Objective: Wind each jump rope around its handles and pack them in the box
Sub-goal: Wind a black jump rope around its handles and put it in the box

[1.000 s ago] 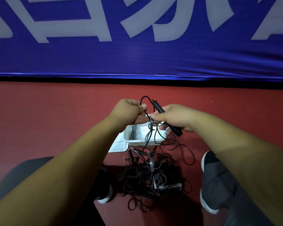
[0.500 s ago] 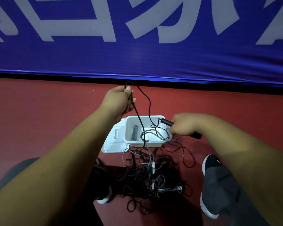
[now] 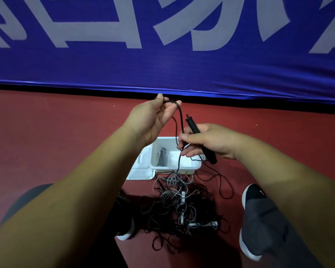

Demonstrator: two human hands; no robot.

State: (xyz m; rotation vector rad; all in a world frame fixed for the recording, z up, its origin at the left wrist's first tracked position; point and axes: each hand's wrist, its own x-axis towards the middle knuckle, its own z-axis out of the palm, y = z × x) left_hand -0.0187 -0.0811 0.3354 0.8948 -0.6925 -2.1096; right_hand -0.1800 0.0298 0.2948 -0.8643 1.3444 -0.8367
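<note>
red floor [image 3: 46, 132] under a blue banner [image 3: 162, 70]. right grip [image 3: 207, 142] is clamped round the black handle [image 3: 193, 128], long axis tilted, tip toward the left grip [image 3: 149, 120], which pinches the cord [image 3: 181, 117] just beyond (slack trails down); white box [image 3: 182, 167] lies below both.

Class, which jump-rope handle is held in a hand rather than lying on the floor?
The black handle gripped in the right hand, above the white box. The white handles lie loose in the tangled pile on the floor.
</note>
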